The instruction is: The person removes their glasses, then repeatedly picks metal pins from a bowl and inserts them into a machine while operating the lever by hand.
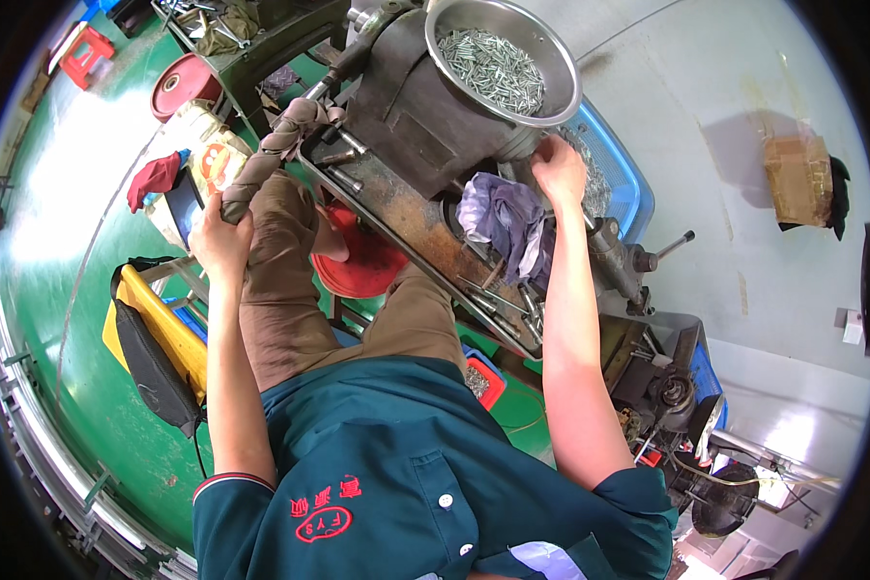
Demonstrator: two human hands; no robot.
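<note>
My left hand [222, 240] is wrapped around the end of a long lever handle [273, 155] bound in grey-brown cloth strips. The lever runs up to a dark, heavy bench machine [411, 121]. On top of the machine rests a steel bowl [557, 60] holding many small silvery metal pins [493, 70]. Just below the bowl's near right side, my right hand [561, 174] reaches against the machine. Its fingers are bent together, and whatever they pinch is too small or hidden to make out. A purple-grey rag [517, 224] lies beside my right wrist.
Loose tools [493, 295] lie on the worn machine tray [389, 215]. A blue plastic basket [636, 193] stands behind my right hand, near a crank handle [672, 246]. At left are a yellow chair [145, 324] and a red drum [179, 85]. A cardboard box [797, 179] is at the right wall.
</note>
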